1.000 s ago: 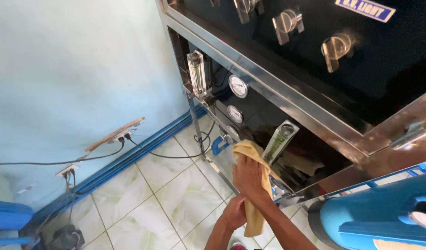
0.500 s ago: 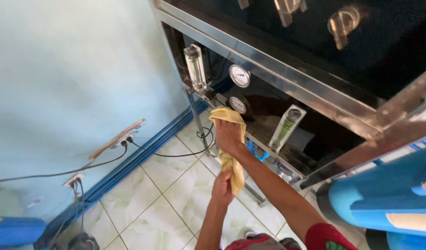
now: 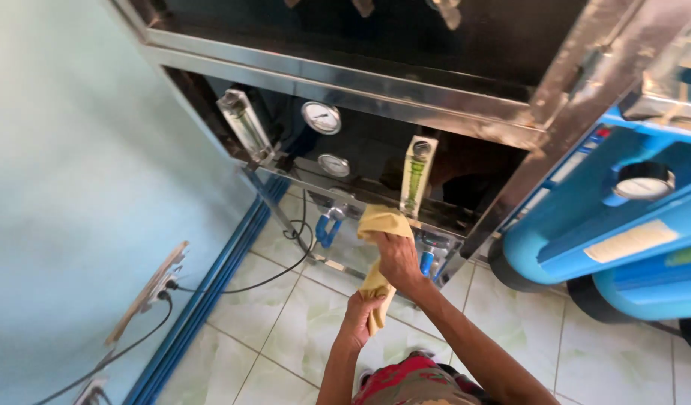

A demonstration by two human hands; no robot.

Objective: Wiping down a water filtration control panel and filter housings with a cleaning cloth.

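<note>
My right hand (image 3: 398, 259) presses a yellow cloth (image 3: 379, 225) against the lower steel rail (image 3: 338, 196) of a metal cabinet, just below a clear flow meter tube with green inside (image 3: 415, 176). The cloth hangs down, and my left hand (image 3: 358, 315) grips its lower end. Two round pressure gauges (image 3: 321, 117) sit on the dark panel above and to the left. A blue valve handle (image 3: 327, 229) is just left of the cloth.
Another flow meter tube (image 3: 244, 124) stands at the cabinet's left post. Large blue water containers (image 3: 623, 225) crowd the right. A light blue wall (image 3: 75, 187) with power sockets (image 3: 154, 289) and black cables (image 3: 278, 274) runs on the left. Pale tiled floor (image 3: 285, 322) lies below.
The view swung, so the cabinet now sits more centred. My right hand moved the cloth along the lower rail toward the green flow meter; my left hand still holds the hanging end.
</note>
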